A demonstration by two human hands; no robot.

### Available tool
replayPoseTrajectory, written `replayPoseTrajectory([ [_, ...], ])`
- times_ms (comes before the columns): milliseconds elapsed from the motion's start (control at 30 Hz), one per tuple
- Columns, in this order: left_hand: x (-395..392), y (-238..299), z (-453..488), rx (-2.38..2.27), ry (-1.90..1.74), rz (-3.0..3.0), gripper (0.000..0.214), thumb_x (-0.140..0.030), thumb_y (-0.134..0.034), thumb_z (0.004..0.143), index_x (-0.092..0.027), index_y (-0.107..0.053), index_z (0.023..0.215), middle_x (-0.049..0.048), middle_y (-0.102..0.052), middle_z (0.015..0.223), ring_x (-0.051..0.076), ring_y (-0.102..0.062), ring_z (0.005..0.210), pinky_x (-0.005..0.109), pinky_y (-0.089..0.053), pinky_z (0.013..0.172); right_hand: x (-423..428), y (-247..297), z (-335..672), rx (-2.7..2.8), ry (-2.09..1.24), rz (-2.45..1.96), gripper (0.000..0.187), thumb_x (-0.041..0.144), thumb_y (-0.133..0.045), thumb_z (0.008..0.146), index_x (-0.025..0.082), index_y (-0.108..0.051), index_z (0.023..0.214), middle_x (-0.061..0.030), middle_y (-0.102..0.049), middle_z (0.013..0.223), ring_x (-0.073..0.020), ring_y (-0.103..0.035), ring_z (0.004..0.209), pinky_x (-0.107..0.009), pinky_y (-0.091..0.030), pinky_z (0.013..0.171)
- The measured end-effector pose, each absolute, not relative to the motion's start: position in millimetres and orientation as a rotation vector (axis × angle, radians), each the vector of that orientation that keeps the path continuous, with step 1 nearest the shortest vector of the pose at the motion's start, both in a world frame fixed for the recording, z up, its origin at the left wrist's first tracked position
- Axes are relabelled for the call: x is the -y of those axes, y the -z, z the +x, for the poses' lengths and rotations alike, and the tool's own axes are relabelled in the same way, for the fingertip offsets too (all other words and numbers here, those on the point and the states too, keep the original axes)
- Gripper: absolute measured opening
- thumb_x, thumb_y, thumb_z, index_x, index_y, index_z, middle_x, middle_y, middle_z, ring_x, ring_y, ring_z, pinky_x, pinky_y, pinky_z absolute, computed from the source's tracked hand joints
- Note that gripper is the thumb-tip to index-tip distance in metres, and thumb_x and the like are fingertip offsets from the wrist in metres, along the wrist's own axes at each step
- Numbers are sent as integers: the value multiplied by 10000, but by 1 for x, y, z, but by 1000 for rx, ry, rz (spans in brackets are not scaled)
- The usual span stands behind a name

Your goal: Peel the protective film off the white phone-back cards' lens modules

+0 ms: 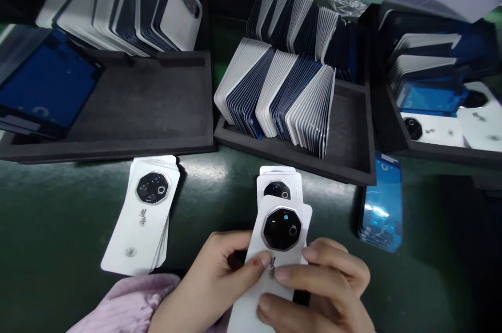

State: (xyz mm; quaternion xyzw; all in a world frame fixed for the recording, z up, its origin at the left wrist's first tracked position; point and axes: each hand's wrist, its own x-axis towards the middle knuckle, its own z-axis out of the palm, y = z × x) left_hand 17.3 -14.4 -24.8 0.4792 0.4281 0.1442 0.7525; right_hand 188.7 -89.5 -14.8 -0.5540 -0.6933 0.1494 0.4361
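Both my hands hold a small stack of white phone back covers (280, 233) with black octagonal camera modules, low in the middle of the view. My left hand (212, 283) grips the stack from the left, thumb on the top cover. My right hand (325, 286) closes on it from the right, fingers over its lower part. A second cover peeks out behind the top one. Another stack of white back covers (143, 223) lies on the green table to the left, apart from my hands.
A black foam tray (349, 145) ahead holds rows of upright covers (282, 95). A wider black tray (129, 108) at the left has covers leaning at its back. Blue film sheets (382, 207) lie right of my hands. More trays stand at the far right.
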Motion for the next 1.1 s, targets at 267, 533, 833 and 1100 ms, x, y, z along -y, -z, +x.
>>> replayPoseTrajectory([
  [267, 19, 29, 17, -931, -274, 940, 271, -348, -635, 965, -149, -707, 796, -38, -443, 687, 125, -328, 649, 209, -301, 558, 80, 12, 208, 988, -815, -1576, 228, 78, -724, 920, 301, -770, 909, 49, -737, 807, -137, -629, 738, -230, -525, 666],
  [533, 20, 34, 16, -939, -285, 939, 262, -380, -663, 959, -152, -787, 926, 5, -633, 790, 144, -486, 699, 210, -420, 629, 80, 10, 203, 857, -852, -1741, 190, 200, -801, 859, 388, -822, 874, 67, -740, 719, -122, -599, 619, -191, -512, 602],
  [833, 19, 33, 17, -959, -257, 1097, 224, -302, -666, 930, -157, -836, 952, 17, -725, 804, 157, -566, 706, 221, -461, 639, 85, 17, 209, 968, -1033, -1783, 42, 325, -818, 884, 326, -800, 847, 35, -746, 736, -137, -624, 620, -221, -450, 531],
  [1100, 19, 32, 18, -953, -243, 1158, 213, -252, -662, 926, -185, -855, 987, -12, -730, 800, 124, -507, 655, 196, -423, 590, 83, 14, 212, 975, -997, -1800, 51, 323, -793, 906, 328, -788, 855, 49, -749, 739, -127, -601, 613, -212, -455, 557],
])
